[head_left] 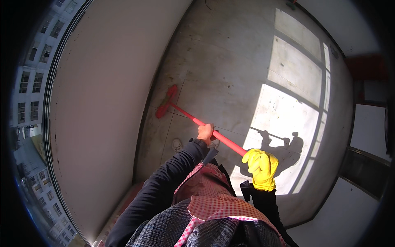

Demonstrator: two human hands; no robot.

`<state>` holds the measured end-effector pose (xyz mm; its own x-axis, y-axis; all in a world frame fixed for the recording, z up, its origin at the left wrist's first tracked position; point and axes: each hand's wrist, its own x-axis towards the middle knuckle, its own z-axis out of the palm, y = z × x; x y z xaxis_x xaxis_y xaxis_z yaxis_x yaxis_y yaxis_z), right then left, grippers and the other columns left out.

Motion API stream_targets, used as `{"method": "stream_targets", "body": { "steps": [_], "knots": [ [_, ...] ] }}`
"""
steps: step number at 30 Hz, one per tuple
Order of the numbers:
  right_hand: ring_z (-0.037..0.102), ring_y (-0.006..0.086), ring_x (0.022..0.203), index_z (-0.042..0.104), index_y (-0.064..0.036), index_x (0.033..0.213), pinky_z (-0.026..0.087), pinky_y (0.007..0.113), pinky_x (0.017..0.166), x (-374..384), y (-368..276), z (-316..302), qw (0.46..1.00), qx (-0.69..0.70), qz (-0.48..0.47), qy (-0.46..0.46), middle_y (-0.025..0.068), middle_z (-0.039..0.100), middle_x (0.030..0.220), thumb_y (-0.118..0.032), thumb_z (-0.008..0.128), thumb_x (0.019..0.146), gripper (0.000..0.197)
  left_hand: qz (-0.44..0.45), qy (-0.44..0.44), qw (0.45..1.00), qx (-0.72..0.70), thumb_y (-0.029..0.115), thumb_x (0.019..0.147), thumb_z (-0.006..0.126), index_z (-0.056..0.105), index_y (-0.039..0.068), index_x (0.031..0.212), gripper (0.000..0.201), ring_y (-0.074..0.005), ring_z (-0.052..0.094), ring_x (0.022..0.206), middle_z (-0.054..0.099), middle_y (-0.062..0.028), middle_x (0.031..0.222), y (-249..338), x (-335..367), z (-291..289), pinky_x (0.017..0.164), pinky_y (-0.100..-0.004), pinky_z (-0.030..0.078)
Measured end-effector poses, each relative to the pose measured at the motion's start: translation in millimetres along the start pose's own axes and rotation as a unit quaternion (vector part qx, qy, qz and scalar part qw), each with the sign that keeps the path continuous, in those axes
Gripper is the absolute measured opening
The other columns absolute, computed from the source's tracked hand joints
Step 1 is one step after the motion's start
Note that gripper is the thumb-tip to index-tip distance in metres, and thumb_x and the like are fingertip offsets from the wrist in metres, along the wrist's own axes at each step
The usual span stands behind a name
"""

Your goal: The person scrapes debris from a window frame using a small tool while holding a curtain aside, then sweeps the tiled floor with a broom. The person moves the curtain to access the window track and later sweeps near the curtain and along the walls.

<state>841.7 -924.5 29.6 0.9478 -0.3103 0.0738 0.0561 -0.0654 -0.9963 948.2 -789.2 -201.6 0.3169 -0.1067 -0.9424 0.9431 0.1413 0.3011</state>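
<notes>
1. The red broom [197, 121] slants across the grey floor [222, 61], its brush head down at the foot of the pale wall [103, 103] and its long handle rising toward the person.
2. The bare left hand [205, 132] is closed around the middle of the handle.
3. The right hand [261, 168], in a yellow rubber glove, grips the upper end of the handle, farther from the brush head.
4. A red box-like shape [366, 68] sits high at the right edge; what it is cannot be told.
5. The floor looks like smooth, stained concrete with a bright window-shaped sun patch [288, 107]; a red-and-white checked apron [210, 197] covers a dark sleeved top.
</notes>
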Motion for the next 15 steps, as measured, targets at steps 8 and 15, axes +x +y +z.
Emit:
{"method": "stream_targets", "body": {
  "steps": [8, 15],
  "knots": [
    [0.056, 0.0224, 0.053, 0.051, -0.0036, 0.055, 0.047, 0.038, 0.056, -38.6, -61.8, -79.2, 0.981, -0.153, 0.01, 0.12, 0.0073, 0.055, 0.053, -0.002, 0.05, 0.091, 0.036, -0.125, -0.224, 0.964, 0.067, 0.006, 0.088, 0.059, 0.055, 0.001, 0.09, 0.006, -0.0233, 0.064, 0.06, 0.059, -0.0103, 0.073, -107.7, -14.3, 179.6, 0.054, -0.0429, 0.058],
    [0.06, 0.024, 0.052, 0.058, -0.0047, 0.059, 0.044, 0.035, 0.05, -42.2, -127.2, -99.8, 0.944, -0.32, -0.073, -0.031, 0.0078, 0.057, 0.058, -0.005, 0.063, 0.071, 0.013, -0.213, -0.401, 0.889, 0.061, 0.007, 0.087, 0.062, 0.054, -0.001, 0.098, 0.015, -0.0274, 0.066, 0.065, 0.062, -0.013, 0.079, -144.8, -93.1, 249.8, 0.064, -0.0435, 0.061]
  ]
}}
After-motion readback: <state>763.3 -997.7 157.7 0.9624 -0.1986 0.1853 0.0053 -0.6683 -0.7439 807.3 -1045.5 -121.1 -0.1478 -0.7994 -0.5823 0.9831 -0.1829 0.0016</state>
